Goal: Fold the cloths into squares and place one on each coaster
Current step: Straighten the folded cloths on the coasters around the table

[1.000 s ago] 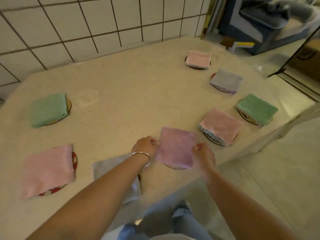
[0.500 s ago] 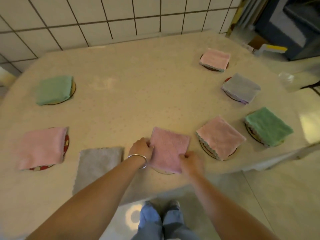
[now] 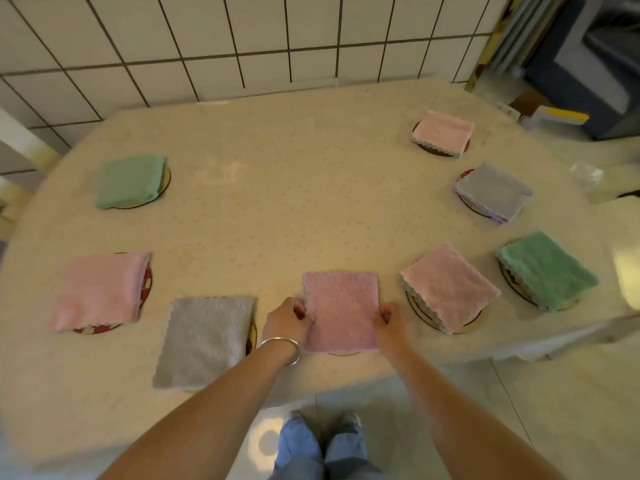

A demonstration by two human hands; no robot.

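Table (image 3: 277, 209), cream speckled covering, filling most of the frame, tiled wall (image 3: 207, 39) behind it along the top. Eight folded cloths laid out. Centre, low in the frame: pink folded cloth (image 3: 341, 310), roughly square, flat on the table near its front edge, a sliver of coaster (image 3: 341, 354) showing beneath its lower edge. Left hand (image 3: 287, 322), silver bangle (image 3: 282, 344) at the wrist, at the cloth's left edge, fingers curled and pinching that edge. Right hand (image 3: 391, 322) at the cloth's right edge, fingers likewise curled in against the edge; whether they grip the cloth or only press it cannot be told. Lower left: grey cloth (image 3: 206, 341), its coaster barely visible at its right side. Left of centre: pale pink cloth (image 3: 98, 291) on a red-patterned coaster (image 3: 147, 282). Upper left: green cloth (image 3: 130, 180) on a tan coaster (image 3: 165, 178). Upper right: pink cloth with scalloped edge (image 3: 443, 133) on a dark coaster. Right, below it: lilac-grey cloth (image 3: 493, 192) on a round coaster. Right of centre: pink cloth set diagonally (image 3: 448, 287) on a coaster (image 3: 420, 311). Far right: green cloth set diagonally (image 3: 547, 270), coaster rim showing at its left. Bottom centre: the person's feet (image 3: 323, 445) on the floor, below the table edge.
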